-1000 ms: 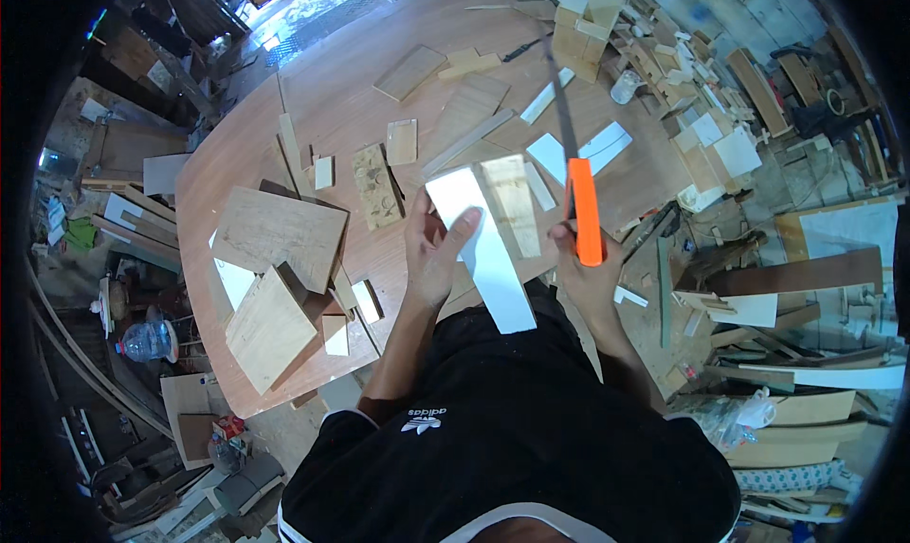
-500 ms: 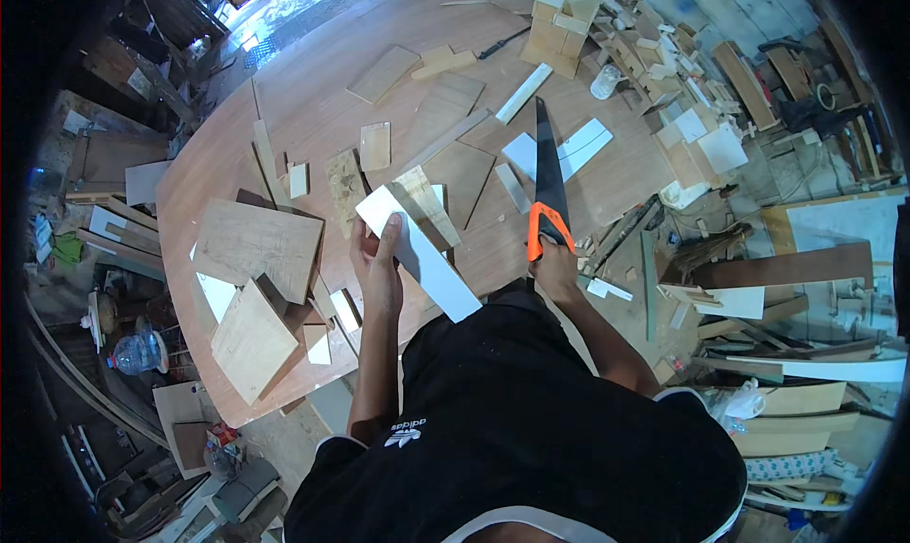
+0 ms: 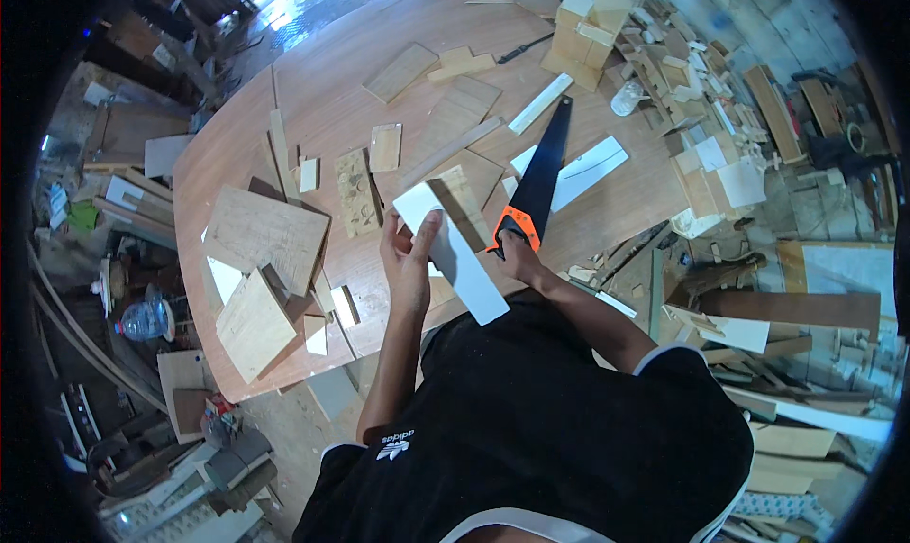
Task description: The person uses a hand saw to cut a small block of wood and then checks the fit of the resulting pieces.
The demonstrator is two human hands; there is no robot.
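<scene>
My left hand [image 3: 409, 244] grips a white board [image 3: 455, 257] near its far end, with the thumb pressed on top. The board slants from upper left down toward my lap. In my right hand [image 3: 518, 259] is a handsaw [image 3: 543, 169] with an orange and black handle, its dark blade pointing away and slightly right. Beneath the blade a white strip with a dark line [image 3: 590, 171] lies on the table, partly covered. Just past the held board rests a pale wooden piece [image 3: 462, 202] in shadow. The saw and the white board are apart.
Wood offcuts lie across the brown table [image 3: 313, 98]. A large plywood piece [image 3: 265, 240] and a smaller board [image 3: 254, 325] lean together at left. Scraps pile up at the far right, beside a clear plastic cup [image 3: 627, 98]. More boards [image 3: 791, 316] stand right of the table.
My right hand has brought the saw leftward, closer to the white board, and the blade tilts more to the right. The whole view has shifted and turned slightly.
</scene>
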